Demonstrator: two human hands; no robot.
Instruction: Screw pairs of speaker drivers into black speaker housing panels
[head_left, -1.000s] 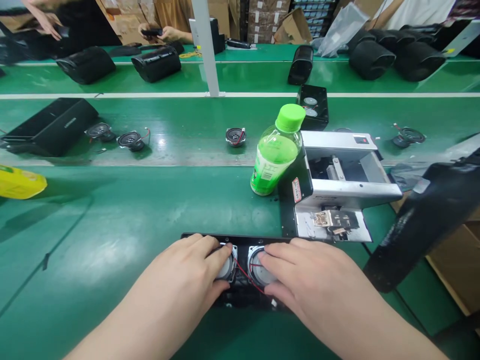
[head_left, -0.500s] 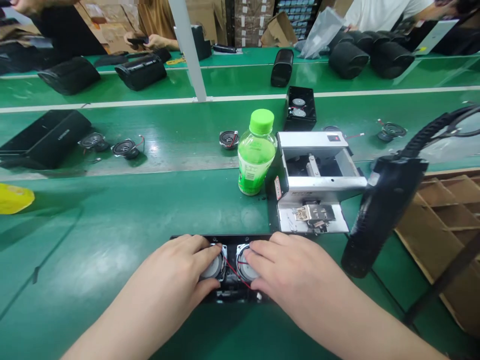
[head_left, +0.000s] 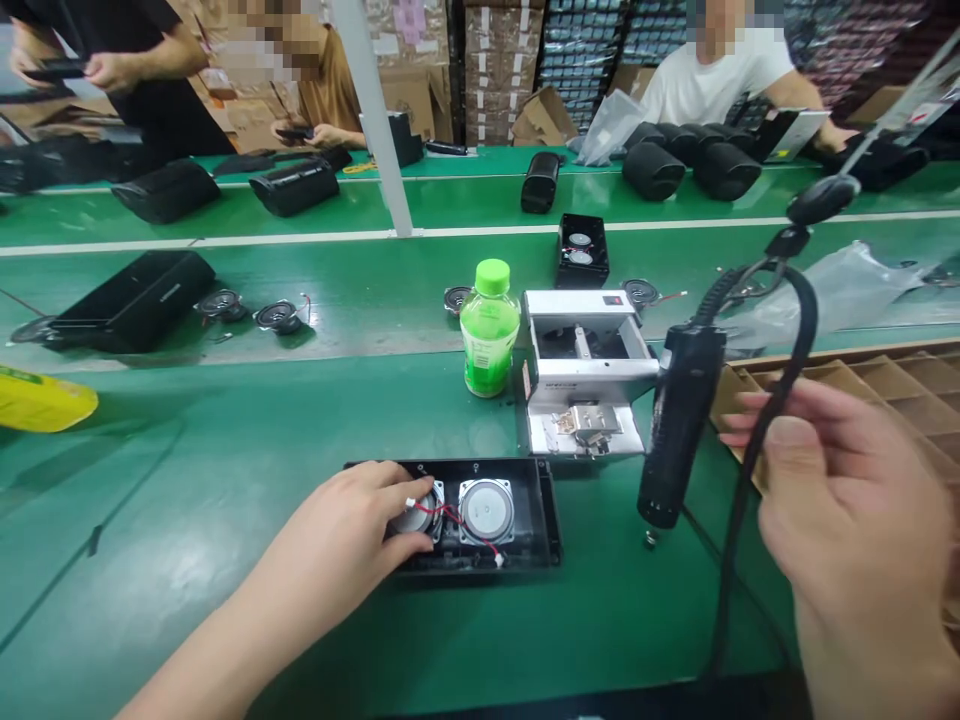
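While the left hand (head_left: 337,525) lies curled over the left speaker (head_left: 411,520), fingers pressing down in a narrow hold, the right hand (head_left: 847,500) is raised at the right, its fingers closed around a black cord (head_left: 754,500). At the work position, count two hands, two round speakers, one black housing (head_left: 547,520) and one electric screwdriver (head_left: 679,425). Both speakers sit side by side inside the open housing, which lies flat on the bench. The right speaker (head_left: 485,510) is uncovered, and a red wire (head_left: 450,520) runs across the pair. The screwdriver hangs tip down beside the cord, just above the bench and to the right of the housing, not touching it. Beyond the housing stand one green-capped bottle (head_left: 489,340) and one silver metal press (head_left: 585,350). Further back, a second black housing (head_left: 581,250) holds two speakers, and four loose speakers (head_left: 277,316) rest on the next strip of the green bench (head_left: 187,500). To the right lies a cardboard divider tray (head_left: 900,385); to the left, a yellow bag (head_left: 41,400). Three co-workers (head_left: 712,80) stand past the far bench, before stacked cartons (head_left: 495,70).
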